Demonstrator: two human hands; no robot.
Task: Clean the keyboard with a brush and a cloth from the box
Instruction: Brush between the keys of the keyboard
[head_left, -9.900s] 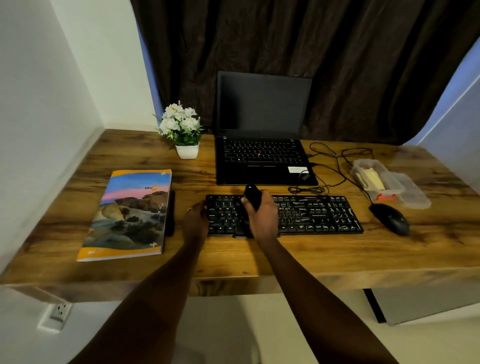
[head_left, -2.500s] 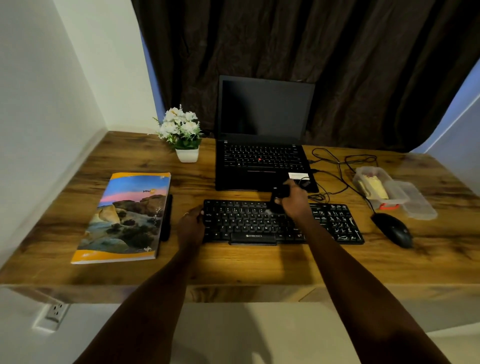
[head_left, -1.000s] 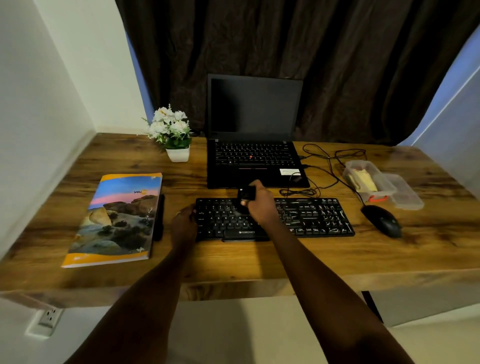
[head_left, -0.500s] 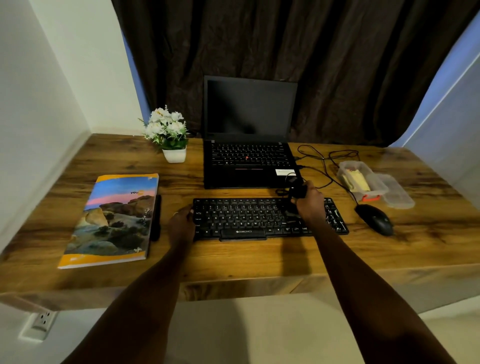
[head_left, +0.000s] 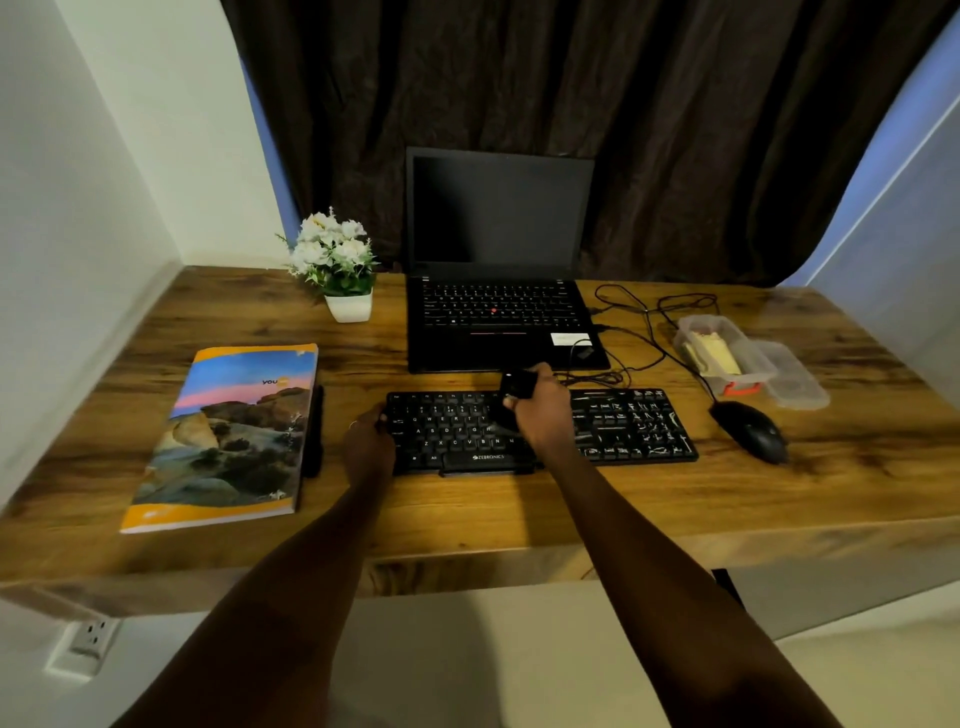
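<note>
A black keyboard (head_left: 628, 426) lies flat on the wooden desk (head_left: 467, 499) in front of the laptop. My right hand (head_left: 543, 413) is over the keyboard's middle, closed around a black brush (head_left: 515, 385) whose handle top sticks up and whose bristle end points down at the keys. My left hand (head_left: 366, 441) rests on the keyboard's left edge, fingers curled against it. The clear plastic box (head_left: 724, 353) sits at the right with a pale yellow cloth (head_left: 714, 353) inside and its lid (head_left: 792, 374) beside it.
An open black laptop (head_left: 498, 291) stands behind the keyboard, cables (head_left: 649, 322) trailing to its right. A black mouse (head_left: 750, 431) lies right of the keyboard. A colourful book (head_left: 228, 436) is at the left, a white flower pot (head_left: 340, 265) behind it. Walls close both sides.
My right hand has swept the brush leftwards from the keyboard's right part to its middle. My left hand stays at the left edge.
</note>
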